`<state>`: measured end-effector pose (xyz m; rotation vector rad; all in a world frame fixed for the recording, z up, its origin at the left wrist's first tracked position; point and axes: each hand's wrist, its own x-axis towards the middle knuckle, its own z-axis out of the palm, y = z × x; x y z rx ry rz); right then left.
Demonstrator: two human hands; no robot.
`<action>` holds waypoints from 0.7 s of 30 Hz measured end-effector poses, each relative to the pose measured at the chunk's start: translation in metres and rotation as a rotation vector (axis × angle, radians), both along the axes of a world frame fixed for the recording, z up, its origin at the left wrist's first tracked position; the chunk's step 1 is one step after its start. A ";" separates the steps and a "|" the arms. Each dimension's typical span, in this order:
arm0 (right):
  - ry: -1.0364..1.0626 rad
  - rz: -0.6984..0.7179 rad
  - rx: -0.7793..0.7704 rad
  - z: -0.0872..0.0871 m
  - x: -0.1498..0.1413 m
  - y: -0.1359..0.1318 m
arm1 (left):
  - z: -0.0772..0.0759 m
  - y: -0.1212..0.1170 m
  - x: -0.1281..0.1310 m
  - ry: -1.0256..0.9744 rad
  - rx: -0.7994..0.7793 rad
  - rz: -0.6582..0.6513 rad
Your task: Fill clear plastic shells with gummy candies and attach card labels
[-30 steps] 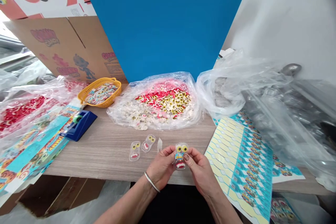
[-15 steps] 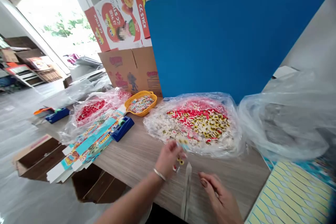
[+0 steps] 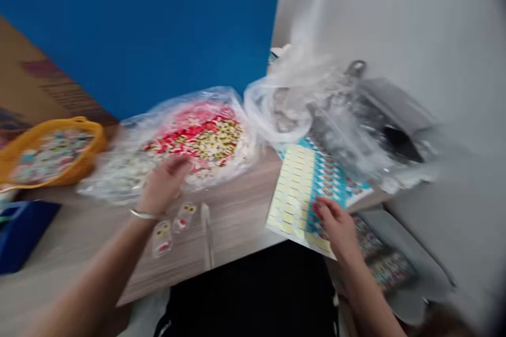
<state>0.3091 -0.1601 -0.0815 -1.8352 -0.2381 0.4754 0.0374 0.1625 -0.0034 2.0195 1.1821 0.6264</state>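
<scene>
My left hand [image 3: 166, 183], smeared by motion, is at the near edge of a clear plastic bag [image 3: 138, 166] full of small red-and-white and yellow-and-white pieces. Whether its fingers hold anything cannot be made out. Just below it on the table are two small clear packets [image 3: 185, 216], each with two yellow-rimmed eye pieces and a red piece. Right of them lies a narrow pale strip with a pointed end [image 3: 207, 234]. My right hand [image 3: 336, 226] has its fingers pinched together against a yellow-and-blue sticker sheet [image 3: 294, 192]; whatever is between the fingertips is hidden.
A yellow basket [image 3: 93, 137] of small packets and a blue tape dispenser [image 3: 29, 231] are at the left. Behind stands a blue board [image 3: 158, 26]. Crumpled clear plastic bags [image 3: 348, 131] fill the right corner. The wooden table [image 3: 241, 210] ends close to my lap.
The view has swung right. My right hand has moved from the bare tabletop onto the sticker sheet. Two packets now show lying beside the pale strip, below my left hand.
</scene>
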 end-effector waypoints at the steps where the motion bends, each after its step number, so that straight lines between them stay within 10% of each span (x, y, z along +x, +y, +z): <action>1: 0.001 -0.014 0.009 -0.007 0.001 -0.006 | -0.019 -0.037 0.026 -0.008 -0.093 -0.140; 3: -0.007 -0.030 0.023 -0.019 -0.001 -0.015 | -0.049 -0.106 0.074 -0.041 -0.344 -0.355; 5: -0.015 -0.049 0.067 -0.027 -0.004 -0.019 | -0.068 -0.154 0.112 -0.115 -0.487 -0.301; 12: 0.105 -0.211 0.303 -0.030 -0.012 -0.007 | -0.071 -0.213 0.131 -0.737 -1.303 -0.105; 16: 0.170 -0.128 0.319 -0.025 -0.021 0.008 | -0.070 -0.240 0.122 -0.620 -1.376 -0.180; 21: 0.043 0.065 0.280 -0.020 -0.032 0.005 | -0.072 -0.244 0.142 -0.532 -1.298 0.053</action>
